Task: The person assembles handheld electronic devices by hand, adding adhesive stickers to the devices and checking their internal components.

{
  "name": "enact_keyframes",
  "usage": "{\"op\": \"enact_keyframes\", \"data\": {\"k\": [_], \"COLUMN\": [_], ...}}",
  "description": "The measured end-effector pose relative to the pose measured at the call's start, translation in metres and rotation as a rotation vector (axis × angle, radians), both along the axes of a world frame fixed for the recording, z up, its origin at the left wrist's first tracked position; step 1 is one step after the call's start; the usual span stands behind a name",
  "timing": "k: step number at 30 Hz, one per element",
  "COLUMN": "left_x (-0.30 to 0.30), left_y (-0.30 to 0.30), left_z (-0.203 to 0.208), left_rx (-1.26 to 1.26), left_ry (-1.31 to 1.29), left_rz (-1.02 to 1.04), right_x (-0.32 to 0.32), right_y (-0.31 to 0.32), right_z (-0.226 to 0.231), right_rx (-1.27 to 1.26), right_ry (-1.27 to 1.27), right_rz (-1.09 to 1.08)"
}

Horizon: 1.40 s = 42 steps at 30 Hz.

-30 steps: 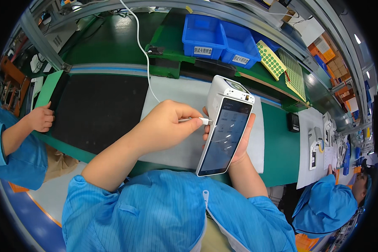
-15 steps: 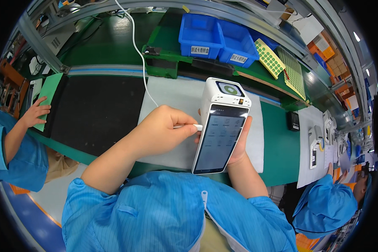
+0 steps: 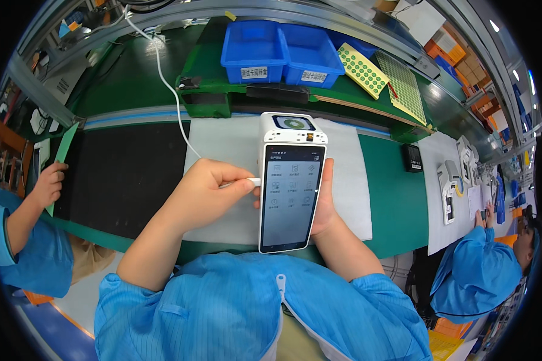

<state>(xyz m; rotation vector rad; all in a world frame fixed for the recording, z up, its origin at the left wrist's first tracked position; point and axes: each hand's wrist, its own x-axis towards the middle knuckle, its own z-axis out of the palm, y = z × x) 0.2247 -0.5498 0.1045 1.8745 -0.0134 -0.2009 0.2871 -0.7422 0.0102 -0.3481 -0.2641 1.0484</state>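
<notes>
A white handheld payment terminal [image 3: 290, 198] stands nearly upright before my chest, its lit screen showing rows of icons. My right hand [image 3: 324, 207] is wrapped round its right side and back, with some fingertips showing at the left edge. Between thumb and forefinger, my left hand [image 3: 214, 191] pinches the white plug of a charging cable [image 3: 170, 90] against the terminal's left side. Whether the plug sits fully in its port I cannot tell. From there the cable runs up and away to the frame above the bench.
Below lies a white mat [image 3: 223, 150], with a black mat [image 3: 126, 174] to its left. Blue bins [image 3: 256, 51] and yellow sticker sheets [image 3: 362, 71] rest on the green shelf. A black battery-like block [image 3: 412, 157] lies right. Co-workers in blue sit on both sides.
The terminal has shifted left in view and turned more upright, its screen now facing me more squarely. Both hands moved with it, the left still holding the plug at its side.
</notes>
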Motion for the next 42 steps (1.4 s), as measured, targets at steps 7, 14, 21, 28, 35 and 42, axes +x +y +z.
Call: {"op": "enact_keyframes", "data": {"k": [7, 14, 21, 28, 35, 42], "left_x": [-0.004, -0.004, -0.004, -0.004, 0.005, 0.015], "left_y": [0.001, 0.003, 0.000, 0.003, 0.009, 0.009], "left_z": [-0.010, -0.016, -0.012, -0.016, -0.043, -0.050], "left_rx": [-0.088, -0.083, -0.139, -0.037, -0.191, -0.278], "left_ry": [0.016, 0.021, -0.041, 0.029, 0.018, 0.038], "left_rz": [0.020, 0.040, 0.017, 0.023, -0.018, -0.022], "right_x": [-0.002, 0.001, 0.003, -0.005, 0.003, 0.009], "right_y": [-0.001, 0.000, -0.002, 0.000, 0.001, 0.003], "right_z": [-0.001, -0.001, -0.001, -0.007, -0.015, -0.015], "right_rx": [-0.021, -0.082, 0.020, -0.201, -0.032, -0.123], "right_ry": [-0.064, -0.014, -0.097, -0.024, -0.023, 0.076], "right_rz": [-0.004, 0.000, 0.046, -0.006, 0.075, 0.022]}}
